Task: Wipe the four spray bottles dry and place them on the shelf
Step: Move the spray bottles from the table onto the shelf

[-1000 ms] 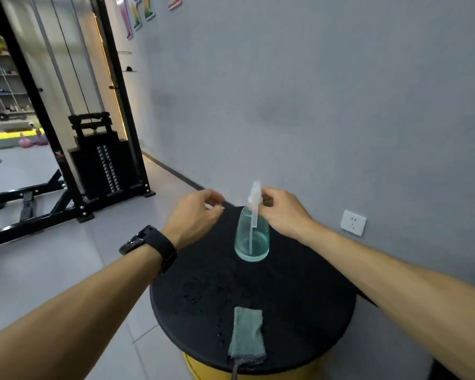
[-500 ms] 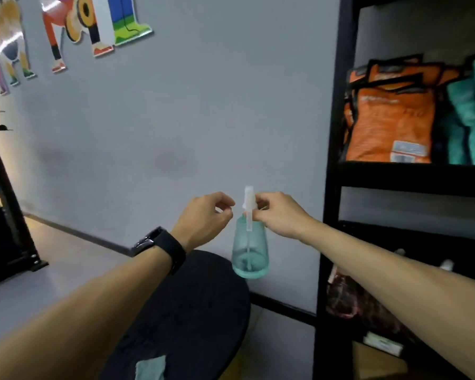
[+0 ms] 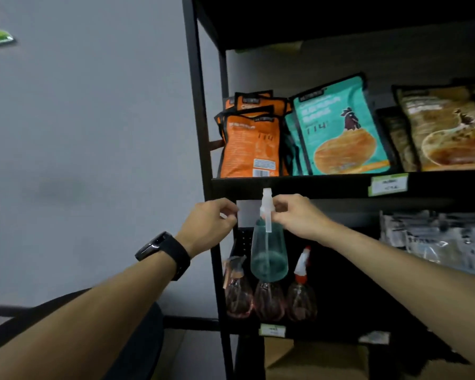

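Here, largest thing first.
Shelf: we face the black shelf, which fills the frame from 12 to 5 o'clock; its upper board carries orange pouches, a teal pouch and a brown pouch.
Surface: we see a slice of the round black surface at 7 o'clock, below our left forearm.
Lower board: three pinkish spray bottles stand side by side at 6 o'clock, with grey printed packets off at 3 o'clock.
Teal spray bottle: we hold the teal spray bottle in the air in front of the shelf, upright, just above the three standing bottles and below the upper board's edge.
Right hand: our right hand pinches the bottle's white spray head.
Left hand: our left hand is at 9 o'clock of the bottle, close but apart, fingers curled; we cannot tell if it grips anything.
Wrist: a black watch sits on our left wrist.
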Motion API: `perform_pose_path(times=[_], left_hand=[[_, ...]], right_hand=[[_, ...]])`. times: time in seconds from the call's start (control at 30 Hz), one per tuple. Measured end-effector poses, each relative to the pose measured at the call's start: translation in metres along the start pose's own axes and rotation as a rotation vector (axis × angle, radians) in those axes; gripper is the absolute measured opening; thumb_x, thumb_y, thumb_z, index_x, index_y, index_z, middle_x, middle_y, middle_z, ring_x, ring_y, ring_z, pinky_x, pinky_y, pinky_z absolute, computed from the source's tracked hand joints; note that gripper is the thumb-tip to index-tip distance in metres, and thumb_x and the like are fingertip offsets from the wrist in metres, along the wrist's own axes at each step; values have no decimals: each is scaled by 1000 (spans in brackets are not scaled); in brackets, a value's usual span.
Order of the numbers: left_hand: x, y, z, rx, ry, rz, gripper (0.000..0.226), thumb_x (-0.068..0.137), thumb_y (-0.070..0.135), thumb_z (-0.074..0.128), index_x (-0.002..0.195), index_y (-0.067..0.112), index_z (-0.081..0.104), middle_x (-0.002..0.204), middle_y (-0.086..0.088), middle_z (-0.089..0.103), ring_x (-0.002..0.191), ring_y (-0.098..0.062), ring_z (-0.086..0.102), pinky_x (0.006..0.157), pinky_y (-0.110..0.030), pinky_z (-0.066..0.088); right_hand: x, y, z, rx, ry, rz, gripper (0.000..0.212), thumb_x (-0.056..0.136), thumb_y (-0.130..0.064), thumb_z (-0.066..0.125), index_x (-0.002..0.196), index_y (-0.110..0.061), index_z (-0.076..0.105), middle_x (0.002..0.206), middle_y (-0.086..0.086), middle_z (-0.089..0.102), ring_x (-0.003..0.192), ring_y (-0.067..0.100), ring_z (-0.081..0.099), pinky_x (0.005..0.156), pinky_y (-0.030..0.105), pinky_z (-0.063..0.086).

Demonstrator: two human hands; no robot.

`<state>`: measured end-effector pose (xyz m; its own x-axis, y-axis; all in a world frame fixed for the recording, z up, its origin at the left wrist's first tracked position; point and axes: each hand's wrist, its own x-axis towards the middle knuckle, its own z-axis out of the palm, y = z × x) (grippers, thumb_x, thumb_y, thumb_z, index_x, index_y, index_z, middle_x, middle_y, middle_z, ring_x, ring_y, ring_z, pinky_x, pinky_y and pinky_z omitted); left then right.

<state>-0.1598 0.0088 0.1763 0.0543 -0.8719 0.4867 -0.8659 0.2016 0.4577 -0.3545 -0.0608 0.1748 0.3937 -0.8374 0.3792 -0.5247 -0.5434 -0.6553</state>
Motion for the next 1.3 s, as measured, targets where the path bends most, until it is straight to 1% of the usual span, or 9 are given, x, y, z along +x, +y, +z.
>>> perform_pose_path(times=[0.1, 0.27, 0.4, 0.53, 0.63, 0.7, 0.93, 1.1, 1.3], left_hand=[[9, 15, 20, -29, -36, 50, 24, 99, 19, 55, 119, 17, 68, 113, 6, 69, 94, -7, 62, 71, -7, 42], [21, 31, 55, -64, -89, 87, 24, 99, 18, 56, 120, 16, 68, 115, 3, 71, 97, -8, 63, 84, -17, 47], [26, 40, 77, -64, -109, 110, 23, 98, 19, 56, 117, 17, 69, 113, 2, 72, 99, -11, 66, 85, -23, 52], [31, 47, 94, -102, -144, 115, 23, 99, 17, 55, 118, 15, 68, 112, 1, 70, 95, -10, 64, 67, -8, 48], [34, 51, 105, -94, -158, 123, 24, 98, 17, 56, 119, 16, 68, 113, 1, 71, 103, -12, 65, 83, -17, 47], [36, 52, 111, -103, -175, 121, 24, 98, 17, 55, 119, 16, 68, 112, 2, 71, 102, -12, 65, 84, -18, 48], [41, 45, 140, -117, -219, 122, 25, 97, 15, 54, 118, 18, 68, 107, 7, 70, 93, -5, 63, 67, 1, 41], [44, 35, 160, -157, -260, 97, 24, 97, 15, 54, 117, 17, 68, 111, 4, 71, 98, -9, 66, 84, -31, 59], [46, 24, 177, -132, -259, 115, 23, 99, 18, 55, 118, 15, 68, 100, 10, 67, 73, 6, 58, 64, -1, 43]], right_hand=[[-11, 21, -22, 29, 11, 32, 14, 89, -21, 65, 101, -17, 72, 98, -7, 70, 95, 9, 63, 81, 29, 49], [-27, 54, -48, 28, 11, 56, 14, 88, -21, 68, 99, -27, 72, 93, -17, 69, 87, -5, 61, 66, 12, 40], [-35, 78, -61, 49, -12, 84, 11, 88, -20, 68, 95, -29, 71, 93, -16, 70, 92, -1, 63, 75, 18, 43], [-40, 98, -69, 76, -14, 126, 8, 88, -24, 69, 95, -27, 72, 97, -12, 70, 96, 6, 64, 83, 27, 48], [-43, 112, -69, 67, -17, 148, 11, 87, -25, 69, 98, -25, 72, 99, -9, 71, 96, 7, 64, 87, 30, 50], [-45, 122, -66, 74, -17, 160, 14, 86, -28, 70, 100, -24, 72, 99, -8, 71, 96, 7, 65, 89, 31, 51], [-46, 161, -50, 63, -20, 207, 14, 86, -21, 69, 99, -24, 73, 99, -7, 71, 97, 7, 65, 90, 30, 51], [-48, 194, -31, 49, -26, 256, 18, 87, -20, 69, 105, -22, 72, 101, -8, 70, 98, 5, 64, 85, 22, 49], [-49, 231, -8, 86, 3, 316, 16, 88, -20, 69, 104, -20, 71, 103, -7, 70, 101, 10, 64, 87, 26, 48]])
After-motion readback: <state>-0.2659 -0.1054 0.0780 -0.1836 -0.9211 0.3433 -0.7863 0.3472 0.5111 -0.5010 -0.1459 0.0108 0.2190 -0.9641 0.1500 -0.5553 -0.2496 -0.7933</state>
